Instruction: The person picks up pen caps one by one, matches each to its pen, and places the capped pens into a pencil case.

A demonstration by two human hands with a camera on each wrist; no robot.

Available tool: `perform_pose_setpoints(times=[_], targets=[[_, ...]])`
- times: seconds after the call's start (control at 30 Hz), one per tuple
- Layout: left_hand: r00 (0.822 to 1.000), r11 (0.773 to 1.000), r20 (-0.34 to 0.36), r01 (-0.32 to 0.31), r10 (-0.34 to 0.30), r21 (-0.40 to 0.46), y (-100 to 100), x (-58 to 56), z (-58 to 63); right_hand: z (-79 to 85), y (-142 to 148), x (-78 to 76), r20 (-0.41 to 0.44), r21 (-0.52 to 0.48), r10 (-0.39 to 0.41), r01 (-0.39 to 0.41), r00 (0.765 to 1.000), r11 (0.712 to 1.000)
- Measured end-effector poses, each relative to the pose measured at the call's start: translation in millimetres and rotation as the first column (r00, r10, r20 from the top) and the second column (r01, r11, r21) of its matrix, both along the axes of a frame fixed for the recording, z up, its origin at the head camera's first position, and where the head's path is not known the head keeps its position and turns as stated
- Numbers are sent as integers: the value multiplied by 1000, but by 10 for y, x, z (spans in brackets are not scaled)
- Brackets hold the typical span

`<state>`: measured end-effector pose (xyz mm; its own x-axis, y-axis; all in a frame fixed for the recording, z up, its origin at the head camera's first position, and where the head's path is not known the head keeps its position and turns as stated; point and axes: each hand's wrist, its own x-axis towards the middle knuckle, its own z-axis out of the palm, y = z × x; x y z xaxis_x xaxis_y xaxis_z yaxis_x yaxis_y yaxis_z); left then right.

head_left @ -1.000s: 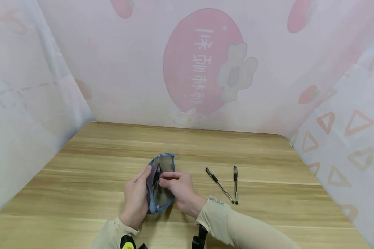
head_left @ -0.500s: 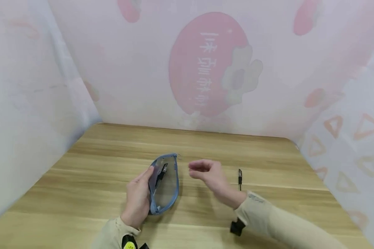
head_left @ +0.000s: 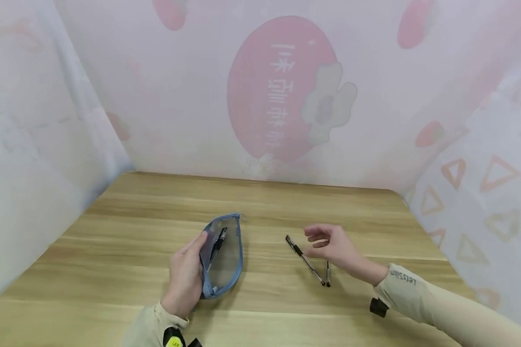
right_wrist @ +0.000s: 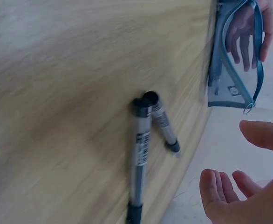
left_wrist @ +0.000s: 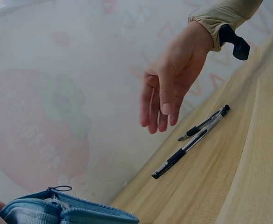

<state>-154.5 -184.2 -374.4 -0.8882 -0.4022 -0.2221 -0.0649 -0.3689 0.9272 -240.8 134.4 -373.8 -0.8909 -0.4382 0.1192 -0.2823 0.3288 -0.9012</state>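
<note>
My left hand (head_left: 185, 274) grips the near-left side of a see-through pencil case (head_left: 231, 255) with blue zip edging, its mouth unzipped and gaping upward. Inside it lie black-gripped gel pens (head_left: 218, 243), partly overlapping. My right hand (head_left: 336, 246) hovers above the table over two more pens, fingers loosely bent and apart, holding nothing. One gel pen (head_left: 306, 260) lies slanted; the other gel pen (head_left: 328, 274) is partly covered by that hand in the head view. The right wrist view shows both pens' end caps close together, with the thumb and fingers of the right hand (right_wrist: 248, 196) spread.
A wood-grain table (head_left: 156, 202) carries everything. Behind it and at both sides hang pale printed cloths (head_left: 191, 96) with strawberry shapes, meeting the table's far edge. A small zip ring (left_wrist: 62, 188) sticks out from the case's end.
My right hand has come out of the pencil case and moved right, to above the two loose pens, its fingers loosening. The left hand keeps holding the case in place.
</note>
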Motion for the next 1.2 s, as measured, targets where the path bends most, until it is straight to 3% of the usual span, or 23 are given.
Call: perform_pose_setpoints(times=[0.3, 0.43, 0.7, 0.9, 1.2], targets=[[1000, 1000, 20, -18, 18, 1, 12, -20, -33, -191, 76, -63, 99, 66, -32, 26, 995, 998], [1000, 1000, 15, -21, 21, -1, 19, -24, -26, -228, 47, -97, 95, 62, -20, 14, 995, 998], [1000, 1000, -2, 3, -3, 10, 25, -16, -20, -309, -70, -133, -31, 180, -8, 14, 999, 984], [1000, 1000, -13, -8, 8, 17, 34, -26, -31, -326, -103, -167, -40, 221, -20, 28, 999, 975], [1000, 1000, -14, 2, -2, 16, 30, -28, -29, -320, -138, -181, 6, 190, -3, 2, 1000, 982]])
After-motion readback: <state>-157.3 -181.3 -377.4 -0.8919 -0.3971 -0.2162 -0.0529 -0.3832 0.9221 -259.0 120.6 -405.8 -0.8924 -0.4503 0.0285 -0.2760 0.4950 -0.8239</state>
